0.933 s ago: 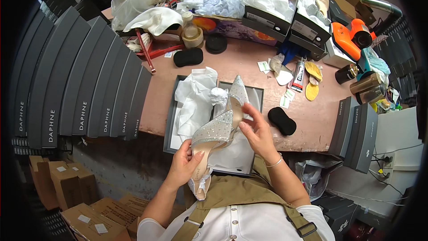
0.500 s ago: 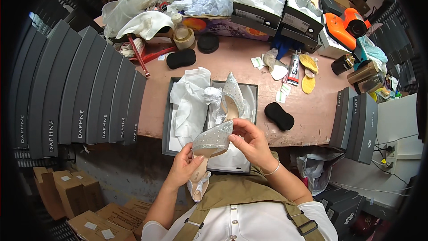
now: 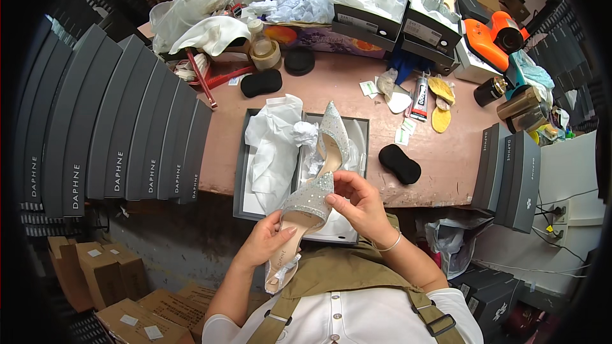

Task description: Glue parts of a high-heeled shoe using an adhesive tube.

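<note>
Between my two hands is a pointed silver shoe (image 3: 308, 197) studded with sparkling stones, its toe up and its heel toward me. My left hand (image 3: 262, 242) grips it at the middle, thumb on the pale insole. At the toe, the fingers and thumb of my right hand (image 3: 361, 205) pinch the upper's edge. Just beyond lies the matching shoe (image 3: 333, 132) in an open grey shoebox (image 3: 238, 186). White tissue paper (image 3: 273, 153) fills the box's left part, and a crumpled wad of paper (image 3: 305, 134) sits beside the second shoe.
Stacks of grey shoeboxes (image 3: 102, 134) line the left, with more boxes (image 3: 517, 178) at right. On the pink table (image 3: 440, 178) are black pads (image 3: 400, 164), a glue tube (image 3: 419, 97), yellow sponges (image 3: 440, 120) and tape rolls (image 3: 266, 57). An orange tool (image 3: 489, 39) stands back right.
The held shoe has turned, so more of its stone-studded upper and insole faces up. Its heel end has swung slightly left and nearer. Both hands keep hold.
</note>
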Demonstrator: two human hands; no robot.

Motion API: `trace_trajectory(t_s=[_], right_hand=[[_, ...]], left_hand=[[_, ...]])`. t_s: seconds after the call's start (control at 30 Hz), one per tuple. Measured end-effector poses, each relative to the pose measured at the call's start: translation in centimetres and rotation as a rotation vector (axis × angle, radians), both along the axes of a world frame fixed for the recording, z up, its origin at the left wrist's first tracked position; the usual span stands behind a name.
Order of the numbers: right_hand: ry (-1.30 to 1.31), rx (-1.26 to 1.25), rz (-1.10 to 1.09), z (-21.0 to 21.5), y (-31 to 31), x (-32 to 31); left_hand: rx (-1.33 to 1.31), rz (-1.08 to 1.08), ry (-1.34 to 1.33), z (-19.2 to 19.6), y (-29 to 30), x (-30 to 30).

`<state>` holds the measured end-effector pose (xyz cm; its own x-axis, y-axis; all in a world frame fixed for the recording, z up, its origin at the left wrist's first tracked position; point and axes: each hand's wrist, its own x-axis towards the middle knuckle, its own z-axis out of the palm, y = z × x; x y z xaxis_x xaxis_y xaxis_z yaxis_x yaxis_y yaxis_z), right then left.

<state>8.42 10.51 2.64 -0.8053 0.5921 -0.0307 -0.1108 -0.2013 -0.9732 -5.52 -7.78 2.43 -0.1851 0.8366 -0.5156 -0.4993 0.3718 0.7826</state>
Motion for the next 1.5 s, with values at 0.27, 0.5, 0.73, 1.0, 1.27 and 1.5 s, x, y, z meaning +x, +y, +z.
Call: trace_trajectory(t_s=[0.27,0.5,0.73,1.0,1.27,1.5], right_hand=[[0.026,-0.086,0.024,0.1,-0.3,0.3],[0.030,-0.107,0.033,0.6,-0.6,0.6],[0.019,-0.091,0.030,0.7,-0.8,0.6],[-0.006,-0.066,0.016,0.1,-0.7,0.7],[0.080,-0.282,0.140,1.2,0.2,1.4],[0.223,-0.326,0.135,0.8,0.0,1.9]], left_hand=[[-0.016,-0.004,-0.011,0.8,-0.3,0.2],[0.000,0.006,0.088,0.8,-0.7,0.4],[-0.017,-0.025,-0.091,0.7,-1.1,0.5],[-0.098,-0.042,-0.288,1.4,-0.6,0.7],[0.021,-0.021,-0.224,1.9,0.8,1.1],[0.163,-0.077,0.153,2.7,1.3,0.1]])
